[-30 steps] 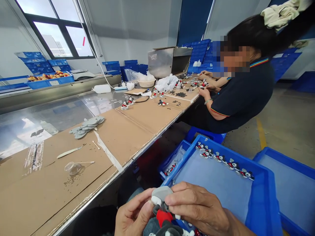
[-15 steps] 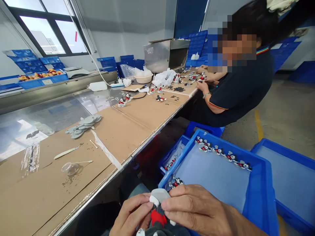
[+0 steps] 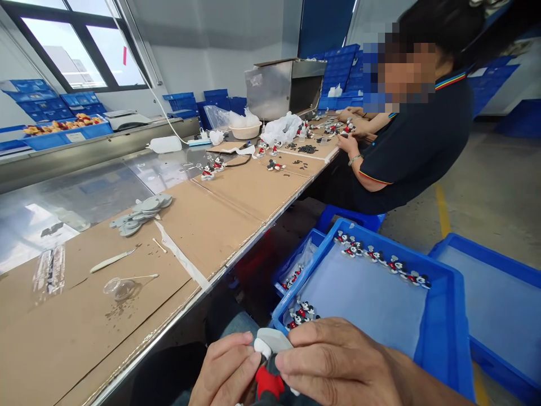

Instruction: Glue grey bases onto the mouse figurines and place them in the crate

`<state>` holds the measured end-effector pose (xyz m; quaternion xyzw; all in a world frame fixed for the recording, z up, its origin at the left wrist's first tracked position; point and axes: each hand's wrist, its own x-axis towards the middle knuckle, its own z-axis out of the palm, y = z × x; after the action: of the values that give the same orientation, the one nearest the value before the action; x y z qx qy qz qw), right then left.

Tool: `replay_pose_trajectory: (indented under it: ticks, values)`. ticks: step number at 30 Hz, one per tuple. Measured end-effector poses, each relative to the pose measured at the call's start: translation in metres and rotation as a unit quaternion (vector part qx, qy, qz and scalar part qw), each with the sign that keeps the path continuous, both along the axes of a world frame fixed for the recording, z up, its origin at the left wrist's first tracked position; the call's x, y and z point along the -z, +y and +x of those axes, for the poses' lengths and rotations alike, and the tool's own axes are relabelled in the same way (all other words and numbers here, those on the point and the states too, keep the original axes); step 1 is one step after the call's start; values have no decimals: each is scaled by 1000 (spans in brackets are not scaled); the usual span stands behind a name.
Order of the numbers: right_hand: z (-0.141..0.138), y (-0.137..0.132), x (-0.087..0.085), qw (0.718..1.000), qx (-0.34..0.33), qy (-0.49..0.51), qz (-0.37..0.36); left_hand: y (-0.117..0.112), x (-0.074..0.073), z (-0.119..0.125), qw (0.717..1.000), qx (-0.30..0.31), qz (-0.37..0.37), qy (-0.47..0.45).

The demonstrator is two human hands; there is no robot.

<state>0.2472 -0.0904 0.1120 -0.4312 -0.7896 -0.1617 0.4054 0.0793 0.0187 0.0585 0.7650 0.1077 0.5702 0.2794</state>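
Note:
Low in the head view, a mouse figurine (image 3: 269, 383) with red shorts is held between my two hands. A flat grey piece (image 3: 274, 340) sits against its white part at the top. My left hand (image 3: 230, 366) closes on the figurine from the left, fingertips at the white part. My right hand (image 3: 338, 361) grips from the right, thumb and fingers pressed on the grey piece and the dark body. The figurine's lower end is cut off by the frame edge. Just beyond my right hand, several like figurines (image 3: 302, 313) lie in a blue tray (image 3: 443, 316).
The cardboard-covered table (image 3: 236, 208) runs along the left, with grey flat pieces (image 3: 143, 213), a white-handled tool (image 3: 112, 261), a cotton swab (image 3: 141, 276) and a small clear cup (image 3: 124, 289). A co-worker (image 3: 418, 129) sits at the far right side. Another blue tray (image 3: 494, 299) stands at right.
The view has shifted slightly. The figurine in my hands has tilted a little and sits slightly lower, showing less of its lower end. Both hands keep their hold.

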Motion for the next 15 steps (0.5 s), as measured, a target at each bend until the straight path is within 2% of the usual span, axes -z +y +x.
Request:
replay_pose_trajectory:
  ticks: [1,3,5,6,9,12,13,15]
  values:
    - [0,0,1,1000,-4,8,-6,5,0,-1,1000,17,-4,-4]
    - [-1,0,1,999,-13,26,-26,19,0,-5,995,96,19,19]
    - [-2,-1,1,998,-22,43,-45,32,-2,-8,975,191,83,70]
    - [-2,-1,0,997,-27,52,-52,37,-3,-10,969,210,100,81]
    - [-3,-2,-4,992,-34,81,-85,43,-6,-15,986,154,46,46]
    - [-3,1,-6,980,-53,142,-131,39,-7,-17,975,195,52,88]
    - [-3,3,-6,971,-64,182,-139,34,-6,-15,971,210,47,99]
    - [-5,7,-2,937,-75,298,-166,22,-3,-8,980,183,-43,72]
